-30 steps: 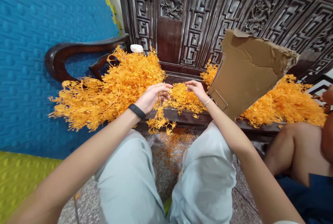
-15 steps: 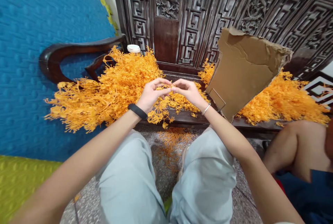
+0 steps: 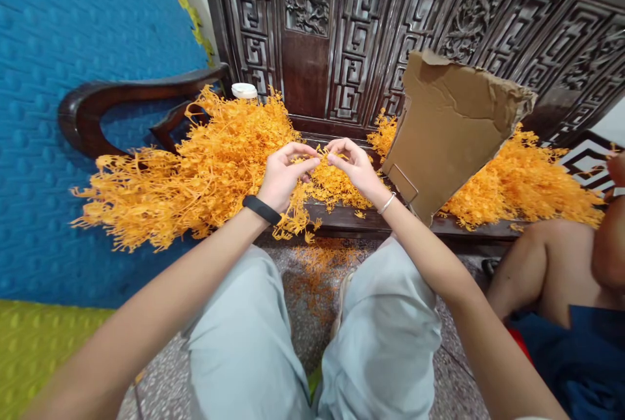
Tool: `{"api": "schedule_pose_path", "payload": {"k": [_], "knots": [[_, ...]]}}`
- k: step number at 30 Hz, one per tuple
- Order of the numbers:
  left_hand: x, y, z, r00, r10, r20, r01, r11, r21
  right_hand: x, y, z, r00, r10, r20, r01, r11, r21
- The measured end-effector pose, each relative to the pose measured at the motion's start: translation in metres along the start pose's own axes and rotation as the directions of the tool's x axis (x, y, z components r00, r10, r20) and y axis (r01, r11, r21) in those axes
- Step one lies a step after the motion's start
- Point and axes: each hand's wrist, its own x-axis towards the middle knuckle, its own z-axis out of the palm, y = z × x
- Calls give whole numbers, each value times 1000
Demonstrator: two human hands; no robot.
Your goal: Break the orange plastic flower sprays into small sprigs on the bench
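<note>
Over the seat's front edge, my left hand (image 3: 286,176), with a black band at its wrist, is closed in a pinch. Facing it, my right hand (image 3: 355,166), wearing a thin bracelet, pinches too. A small orange plastic sprig (image 3: 322,150) shows between the fingertips of both hands; its finer shape is too small to tell. Just beneath lies a loose heap of orange plastic pieces (image 3: 336,187). Beside my left hand rises a big pile of branching orange plastic sprigs (image 3: 205,176), spilling over the seat's left end.
A bent cardboard sheet (image 3: 449,127) stands at the right, with another orange pile (image 3: 527,182) behind it. The carved wooden bench (image 3: 305,75) backs everything. A white-lidded container (image 3: 244,90) is behind the left pile. Another person's knee (image 3: 541,264) is at the right. Orange scraps (image 3: 317,270) litter the floor.
My fingertips, touching earlier, have come slightly apart, and the orange sprig shows between them. The view has shifted a little. At the far right, the other person's arm has come further into view.
</note>
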Motion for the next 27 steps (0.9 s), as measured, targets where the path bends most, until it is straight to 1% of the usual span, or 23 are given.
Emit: {"api": "schedule_pose_path", "payload": {"k": [2, 5, 9, 13, 18, 20, 23, 27], "knots": [[0, 0, 1, 1000, 18, -5, -18, 999, 28, 0, 0, 0, 1000, -1, 22, 1, 1000, -11], [1, -1, 1, 999, 45, -6, -45, 997, 61, -1, 0, -1, 998, 33, 59, -32, 999, -17], [0, -1, 0, 995, 100, 24, -101, 990, 93, -1, 2, -1, 996, 56, 70, -56, 998, 7], [-1, -1, -1, 994, 99, 55, -105, 987, 120, -2, 2, 0, 989, 86, 117, -90, 996, 30], [-1, 0, -2, 995, 99, 29, -102, 987, 125, -4, -3, 1, 972, 170, 162, -177, 984, 30], [0, 0, -2, 994, 109, 24, -111, 986, 125, -4, -5, 1, 975, 167, 147, -174, 984, 33], [0, -1, -3, 993, 116, 19, -117, 986, 122, -3, -7, 1, 987, 133, 89, -134, 991, 11], [0, 1, -2, 997, 64, 34, -67, 994, 90, -2, -9, 3, 995, 92, 49, -91, 996, -4]]}}
